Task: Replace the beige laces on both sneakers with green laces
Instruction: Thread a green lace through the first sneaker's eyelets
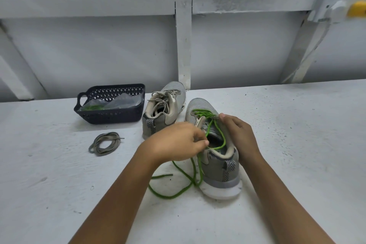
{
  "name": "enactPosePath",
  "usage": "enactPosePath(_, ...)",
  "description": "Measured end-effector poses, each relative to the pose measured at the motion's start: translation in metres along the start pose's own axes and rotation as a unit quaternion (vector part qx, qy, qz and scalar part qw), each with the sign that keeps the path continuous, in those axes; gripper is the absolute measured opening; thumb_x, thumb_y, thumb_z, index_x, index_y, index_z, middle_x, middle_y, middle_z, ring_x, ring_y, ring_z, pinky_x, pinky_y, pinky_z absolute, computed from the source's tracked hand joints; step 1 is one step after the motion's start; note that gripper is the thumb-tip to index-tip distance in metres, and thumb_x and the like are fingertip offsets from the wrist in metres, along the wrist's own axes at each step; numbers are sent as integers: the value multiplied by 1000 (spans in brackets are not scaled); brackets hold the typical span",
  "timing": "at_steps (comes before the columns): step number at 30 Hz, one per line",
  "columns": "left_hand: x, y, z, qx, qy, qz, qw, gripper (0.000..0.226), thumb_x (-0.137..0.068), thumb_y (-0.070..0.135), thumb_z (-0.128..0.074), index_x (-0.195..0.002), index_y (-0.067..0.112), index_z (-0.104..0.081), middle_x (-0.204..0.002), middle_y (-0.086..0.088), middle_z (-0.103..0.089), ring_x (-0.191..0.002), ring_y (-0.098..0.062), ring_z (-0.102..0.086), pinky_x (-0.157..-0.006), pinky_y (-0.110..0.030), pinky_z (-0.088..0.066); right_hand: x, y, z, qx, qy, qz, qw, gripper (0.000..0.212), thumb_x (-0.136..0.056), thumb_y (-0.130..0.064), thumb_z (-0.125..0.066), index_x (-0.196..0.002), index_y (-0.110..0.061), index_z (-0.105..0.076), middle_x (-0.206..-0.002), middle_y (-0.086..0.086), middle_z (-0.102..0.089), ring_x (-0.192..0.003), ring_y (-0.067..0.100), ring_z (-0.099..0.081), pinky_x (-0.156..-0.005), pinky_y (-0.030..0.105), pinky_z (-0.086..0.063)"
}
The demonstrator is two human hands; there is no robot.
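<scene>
At centre frame, left hand [178,143] pinches the limp green lace [201,170], likely best fed by its stiff tip, as right hand [238,134] grips the sneaker [219,166].

Shows only two bare forearms and two bare hands. Runs uncovered along the whole visible length of the left forearm [122,194] and the right forearm [281,194], cloth nowhere over either. Looks smooth and slender, broad close to the lens, narrowing toward the wrists. Ends in a left grip [178,142] and a right grip [237,134], both uncovered, with knuckles standing as low ridges across the backs. Carries a pale nail on the right thumb [221,116] and another on a left fingertip [206,142], each too small to judge further.
</scene>
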State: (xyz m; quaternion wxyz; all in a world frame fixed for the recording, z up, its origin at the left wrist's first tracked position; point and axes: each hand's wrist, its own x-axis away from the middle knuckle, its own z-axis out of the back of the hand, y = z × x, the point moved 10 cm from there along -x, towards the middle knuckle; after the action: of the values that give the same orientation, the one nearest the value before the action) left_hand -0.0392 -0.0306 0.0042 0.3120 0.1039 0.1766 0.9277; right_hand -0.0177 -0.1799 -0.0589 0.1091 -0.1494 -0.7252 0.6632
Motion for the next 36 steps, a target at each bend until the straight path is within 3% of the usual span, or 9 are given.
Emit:
enactPosePath(3,6,1,6,-12,29,11,999,29,-97,29,-43,-103,20,-70,-84,-1,-68,-81,-18,-60,-69,-29,-47,0,-1,-1,3,-3,3,1000,15,-86,-32,-65,-82,-21,-75,-82,-10,-74,-74,-2,-67,-59,9,-47)
enactPosePath(7,10,3,27,-32,91,4,995,30,-95,25,-44,-91,11,-71,-60,-2,-55,-52,-10,-47,-47,-22,-33,0,-2,-1,2,-6,3,1000,14,-86,-30,-65,-79,-21,-74,-80,-11,-74,-72,-4,-66,-58,8,-46)
enactPosePath(11,9,2,42,131,96,1,987,25,-85,33,-59,-81,14,-75,-81,-16,-66,-65,-25,-57,-59,-34,-43,0,-8,-2,23,-19,12,999,13,-88,-25,-64,-78,-21,-72,-74,-14,-72,-66,-8,-63,-56,6,-45)
enactPosePath(16,20,12,64,379,55,-69,921,23,-83,28,-57,-80,21,-78,-66,5,-62,-68,-9,-53,-69,-20,-39,-4,-20,-5,70,-36,13,997,12,-88,-22,-63,-98,-17,-68,-91,-7,-68,-73,-7,-62,-59,5,-44)
enactPosePath(20,20,19,77,559,5,-98,824,36,-85,36,-51,-100,12,-73,-89,0,-70,-81,-11,-64,-75,-26,-51,-1,-60,-5,127,-24,100,987,8,-91,-28,-60,-97,-24,-64,-86,-10,-63,-79,1,-59,-69,19,-47)
enactPosePath(23,13,25,85,687,-16,-78,722,49,-82,38,-48,-112,2,-63,-114,-13,-68,-97,-18,-68,-82,-32,-55,8,-90,-25,45,-139,128,981,22,-95,-32,-51,-86,-22,-69,-71,-10,-58,-66,6,-53,-60,23,-43)
enactPosePath(28,-6,28,96,743,18,-55,667,56,-87,39,-42,-124,-3,-51,-128,-14,-59,-116,-19,-60,-84,-38,-55,55,-84,-90,169,-432,80,882,21,-83,-45,-58,-101,-43,-69,-97,-4,-67,-76,8,-60,-62,22,-47)
enactPosePath(32,-25,23,96,743,27,-46,667,60,-95,44,-32,-132,-1,-44,-139,-10,-49,-126,-16,-50,-92,-41,-48,61,-78,-114,136,-451,47,881,23,-93,-25,-56,-114,-20,-64,-88,-2,-71,-72,10,-61,-60,23,-50)
enactPosePath(36,-38,2,90,737,40,-30,675,45,-92,42,-39,-123,12,-54,-134,-9,-56,-117,-19,-59,-92,-41,-47,49,-83,-113,107,-407,45,906,17,-95,-15,-52,-92,-10,-68,-75,-6,-70,-66,6,-64,-58,18,-50)
